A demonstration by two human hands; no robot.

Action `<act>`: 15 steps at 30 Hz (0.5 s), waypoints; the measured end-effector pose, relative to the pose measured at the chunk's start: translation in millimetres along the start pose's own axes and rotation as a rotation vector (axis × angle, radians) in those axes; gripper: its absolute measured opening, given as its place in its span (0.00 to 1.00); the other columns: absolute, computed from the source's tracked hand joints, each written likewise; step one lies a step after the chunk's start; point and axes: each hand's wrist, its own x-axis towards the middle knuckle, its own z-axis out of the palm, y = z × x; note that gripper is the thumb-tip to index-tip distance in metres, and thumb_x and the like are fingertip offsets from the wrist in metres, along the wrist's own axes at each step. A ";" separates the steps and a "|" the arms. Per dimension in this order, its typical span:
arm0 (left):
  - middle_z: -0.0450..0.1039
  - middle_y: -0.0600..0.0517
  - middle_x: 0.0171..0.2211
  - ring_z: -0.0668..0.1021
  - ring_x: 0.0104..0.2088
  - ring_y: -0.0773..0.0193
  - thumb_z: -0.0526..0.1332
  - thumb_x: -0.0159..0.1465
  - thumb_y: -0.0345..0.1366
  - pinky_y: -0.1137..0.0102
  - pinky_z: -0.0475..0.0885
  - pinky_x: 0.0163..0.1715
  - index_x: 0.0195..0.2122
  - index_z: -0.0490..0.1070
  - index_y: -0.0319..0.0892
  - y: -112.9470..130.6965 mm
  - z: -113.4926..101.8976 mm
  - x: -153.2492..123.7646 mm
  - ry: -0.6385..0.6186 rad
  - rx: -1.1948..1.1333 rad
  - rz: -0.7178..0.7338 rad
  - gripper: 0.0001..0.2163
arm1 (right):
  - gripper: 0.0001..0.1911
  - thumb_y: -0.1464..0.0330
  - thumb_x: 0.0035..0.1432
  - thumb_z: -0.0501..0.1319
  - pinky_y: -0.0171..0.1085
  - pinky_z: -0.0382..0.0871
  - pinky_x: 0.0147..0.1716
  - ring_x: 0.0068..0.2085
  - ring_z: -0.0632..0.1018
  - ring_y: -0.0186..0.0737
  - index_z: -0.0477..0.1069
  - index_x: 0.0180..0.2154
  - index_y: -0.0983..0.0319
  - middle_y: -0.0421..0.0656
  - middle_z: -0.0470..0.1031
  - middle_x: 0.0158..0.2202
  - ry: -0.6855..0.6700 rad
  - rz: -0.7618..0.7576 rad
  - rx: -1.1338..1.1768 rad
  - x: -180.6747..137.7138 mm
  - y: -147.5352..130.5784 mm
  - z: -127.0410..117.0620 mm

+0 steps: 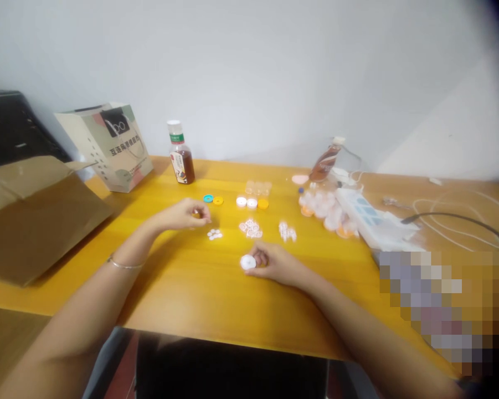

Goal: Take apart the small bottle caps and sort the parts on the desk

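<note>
My right hand [274, 263] rests on the yellow wooden table [199, 299] with its fingers closed round a small white round cap [248, 262]. My left hand [185, 214] is curled just above the table, fingertips pinched on something I cannot make out, right beside a little heap of white pellets [215, 234]. Two more small heaps of clear and white bits [250, 228] [287, 231] lie between and beyond my hands. Behind them stand a blue ring [208, 198], a yellow ring [218, 200], two white caps [246, 202] and an orange cap [263, 204].
A brown-liquid bottle [181, 153] and a paper bag [108, 147] stand at the back left, a cardboard box [33, 216] at the left edge. On the right are a bag of white caps [326, 208], a tilted bottle [326, 160], a white box [374, 221] and cables [461, 219].
</note>
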 end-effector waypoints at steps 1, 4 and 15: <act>0.75 0.52 0.30 0.74 0.30 0.66 0.59 0.54 0.39 0.74 0.68 0.33 0.31 0.72 0.38 -9.2 -11.3 -2.3 -0.070 0.022 -0.064 0.10 | 0.13 0.64 0.44 0.65 0.30 0.54 0.23 0.25 0.63 0.29 0.64 0.29 0.62 0.35 0.62 0.23 0.000 -0.001 -0.007 -0.1 -0.6 -0.1; 0.75 0.52 0.32 0.74 0.33 0.64 0.59 0.53 0.40 0.74 0.67 0.34 0.30 0.73 0.39 -34.7 -32.9 -8.2 -0.246 0.067 -0.189 0.10 | 0.13 0.63 0.44 0.65 0.30 0.54 0.23 0.25 0.63 0.29 0.64 0.29 0.62 0.35 0.62 0.23 -0.001 -0.004 -0.019 0.0 -2.5 -0.5; 0.73 0.52 0.29 0.72 0.30 0.66 0.61 0.51 0.41 0.76 0.66 0.31 0.29 0.73 0.38 -43.6 -24.9 -6.2 -0.360 0.049 -0.201 0.11 | 0.13 0.64 0.45 0.64 0.30 0.54 0.23 0.25 0.64 0.29 0.63 0.30 0.62 0.34 0.62 0.24 -0.010 -0.012 -0.025 0.0 -0.6 -0.6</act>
